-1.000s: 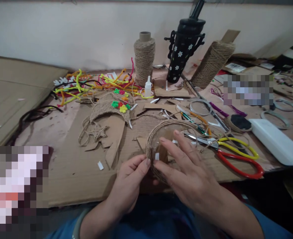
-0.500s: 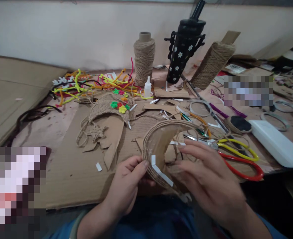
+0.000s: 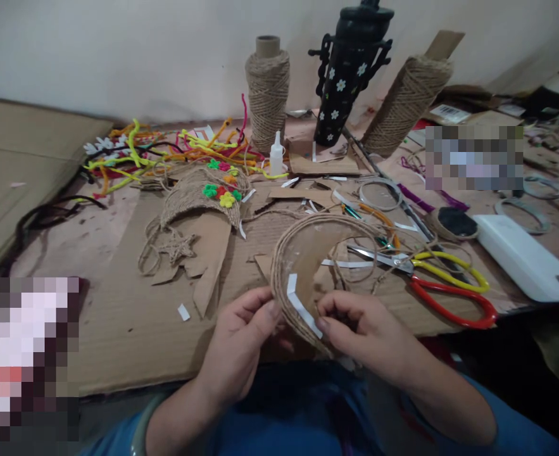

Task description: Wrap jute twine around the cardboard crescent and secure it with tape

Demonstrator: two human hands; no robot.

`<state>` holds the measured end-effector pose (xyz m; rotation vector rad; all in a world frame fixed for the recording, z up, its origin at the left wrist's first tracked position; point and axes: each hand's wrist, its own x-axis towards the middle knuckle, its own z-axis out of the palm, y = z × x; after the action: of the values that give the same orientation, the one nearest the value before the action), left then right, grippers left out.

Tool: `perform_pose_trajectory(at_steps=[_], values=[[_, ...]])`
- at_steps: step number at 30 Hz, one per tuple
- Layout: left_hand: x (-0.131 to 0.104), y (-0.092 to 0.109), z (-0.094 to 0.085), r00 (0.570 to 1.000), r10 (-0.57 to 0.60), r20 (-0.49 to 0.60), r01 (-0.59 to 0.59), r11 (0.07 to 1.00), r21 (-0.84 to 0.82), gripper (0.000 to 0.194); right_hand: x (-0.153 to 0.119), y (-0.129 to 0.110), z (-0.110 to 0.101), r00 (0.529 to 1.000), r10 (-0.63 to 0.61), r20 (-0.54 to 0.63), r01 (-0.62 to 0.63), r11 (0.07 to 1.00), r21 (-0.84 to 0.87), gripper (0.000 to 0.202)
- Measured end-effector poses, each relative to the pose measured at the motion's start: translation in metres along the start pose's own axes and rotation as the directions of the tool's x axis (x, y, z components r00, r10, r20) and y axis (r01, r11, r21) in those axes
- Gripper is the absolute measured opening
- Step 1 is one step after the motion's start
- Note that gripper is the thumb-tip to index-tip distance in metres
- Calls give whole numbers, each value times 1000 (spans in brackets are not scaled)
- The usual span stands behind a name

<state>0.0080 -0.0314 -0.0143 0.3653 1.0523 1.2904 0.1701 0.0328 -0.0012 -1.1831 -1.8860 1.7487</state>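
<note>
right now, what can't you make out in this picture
All in the head view:
- Underside of the twine-edged crescent: faces away from the camera.
- Left hand's grip beneath it: partly hidden by the crescent.
- Top of the black tumbler: cut off by the upper edge.
- Print on the barcode label: too small.
- Lower-left object: pixelated, and cut off by the left edge.

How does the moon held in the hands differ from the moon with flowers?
The held moon has rope along its outer edge and none on its middle; the flowered moon looks covered with rope. The held moon carries a white strip, the flowered moon colourful flowers. Both are curved.
</note>
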Motion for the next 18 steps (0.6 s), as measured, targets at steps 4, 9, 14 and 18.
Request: perform_pose_trajectory(at_steps=[4,9,14,18], values=[[-1,0,1,994,-19,105,6,992,123,17,2,0,8,997,42,-59,-31,985,168,18],[-1,-2,1,1000,5,26,-11,974,225,19,6,-4,13,999,11,-42,-3,981,196,16],[-1,-3,0,1000,0,14,-4,960,280,22,14,-4,14,988,-47,-148,79,972,222,20],[1,-3,0,999,22,49,-35,955,296,22,21,0,20,971,-6,-240,60,973,221,18]])
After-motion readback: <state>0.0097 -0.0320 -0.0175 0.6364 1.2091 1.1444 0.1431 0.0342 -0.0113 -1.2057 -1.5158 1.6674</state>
